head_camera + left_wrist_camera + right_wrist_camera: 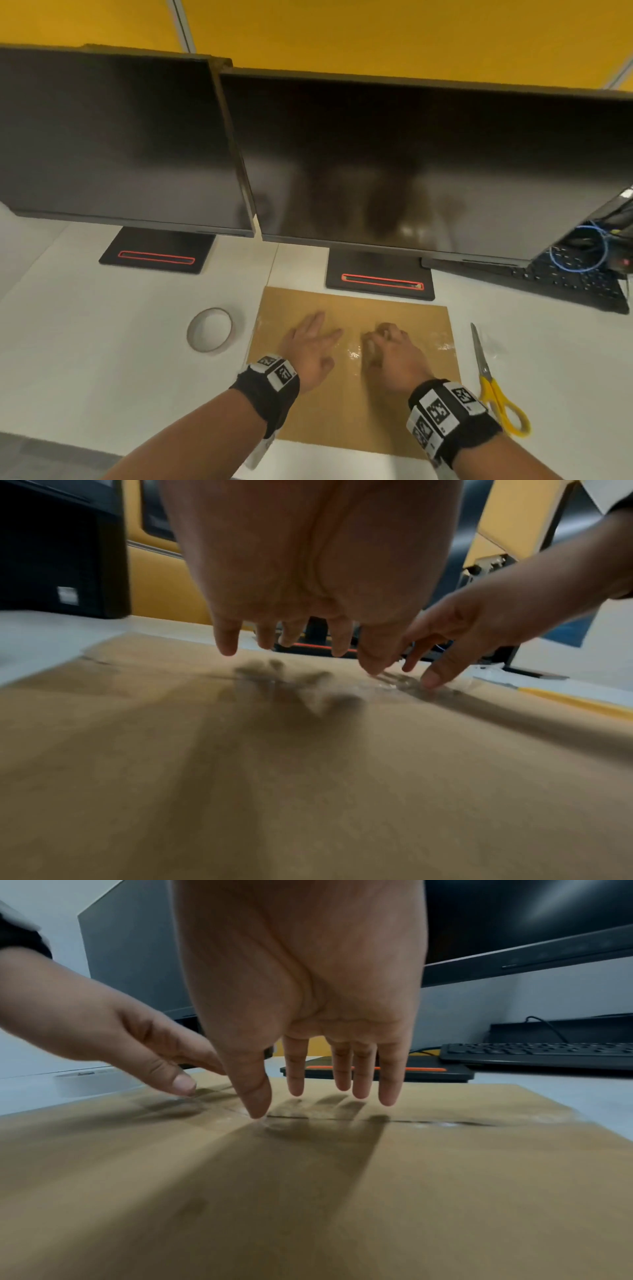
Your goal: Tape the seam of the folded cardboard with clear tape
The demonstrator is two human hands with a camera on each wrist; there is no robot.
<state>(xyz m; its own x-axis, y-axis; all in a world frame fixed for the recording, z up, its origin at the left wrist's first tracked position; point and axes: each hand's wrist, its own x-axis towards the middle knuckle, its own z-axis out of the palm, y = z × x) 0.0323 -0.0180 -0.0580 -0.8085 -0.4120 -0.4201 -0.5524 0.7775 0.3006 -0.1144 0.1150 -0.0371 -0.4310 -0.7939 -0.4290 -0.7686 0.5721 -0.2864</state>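
Observation:
A flat brown folded cardboard (346,404) lies on the white desk. A glossy strip of clear tape (353,353) runs left to right along its seam (414,1121). My left hand (310,346) is over the left part of the strip, fingers straight and spread just above the board (308,750). My right hand (390,353) is beside it on the right, also with straight fingers; its thumb tip (257,1112) touches the tape at the seam. In the left wrist view the right hand's fingertips (432,679) press on the shiny tape (383,687). Neither hand holds anything.
A roll of clear tape (209,329) lies left of the cardboard. Yellow-handled scissors (493,383) lie to its right. Two dark monitors on black stands (378,279) stand behind, and a black keyboard (568,281) sits at the back right.

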